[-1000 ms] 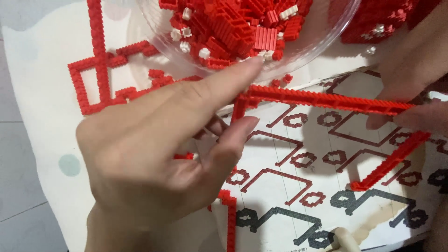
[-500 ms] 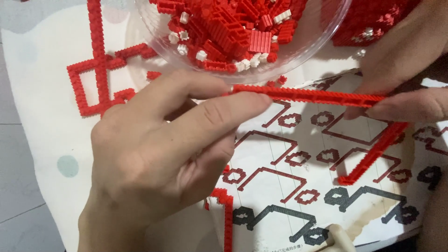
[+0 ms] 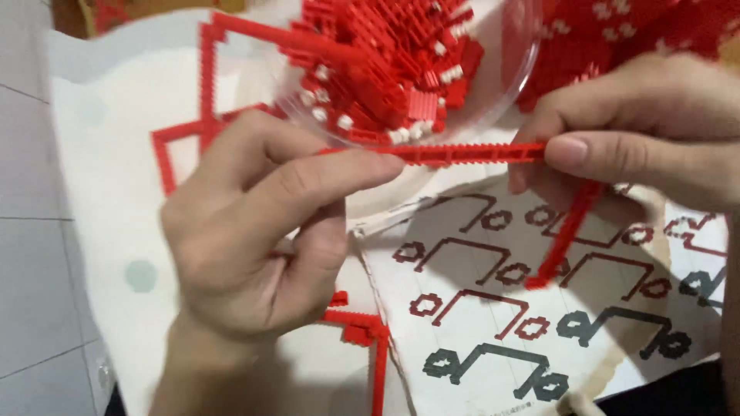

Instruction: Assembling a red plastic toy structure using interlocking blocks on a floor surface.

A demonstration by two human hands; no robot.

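Observation:
A long thin red strip of small building bricks (image 3: 455, 152) runs level between my two hands. My left hand (image 3: 262, 223) pinches its left end between thumb and forefinger. My right hand (image 3: 640, 139) pinches the right end, where a second red strip (image 3: 566, 231) hangs down at an angle to the paper. Just behind the strip is a clear plastic bowl (image 3: 509, 85) heaped with small red and a few white bricks.
A printed sheet (image 3: 509, 308) with red and dark bracket-shaped patterns lies under the hands. Flat red brick outlines (image 3: 181, 139) and another red strip (image 3: 370, 339) lie on the white cloth. Grey floor tiles (image 3: 31, 231) show at the left edge.
The view has drawn closer and shifted. Both hands have lifted the red strip up toward the bowl, and my left fingers have closed tighter on its end.

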